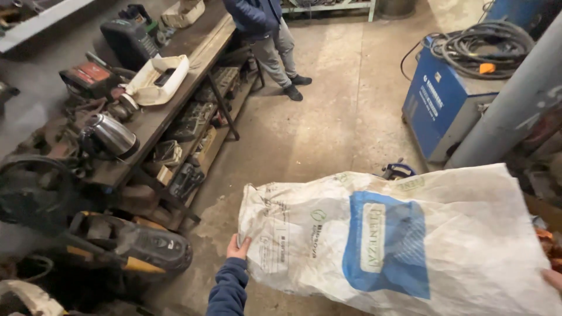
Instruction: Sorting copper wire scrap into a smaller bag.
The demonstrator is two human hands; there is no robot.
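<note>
The left hand [237,248] grips the near edge of one big white sack [398,240], fingers curled over its hem, the blue sleeve reaching up from below. The right hand [553,278] shows only as a sliver at the frame's right edge, touching the sack's far end; whether it grips there, I cannot tell. The sack hangs spread between the two hands over the concrete floor [328,117], with one blue panel on its face. To the left runs one long workbench [175,93] crowded with tools, one steel kettle [108,136] among them. One other person [266,41] stands at its far end, legs and two dark shoes in view. One blue welder [439,105] stands at the right, cables coiled on top.
</note>
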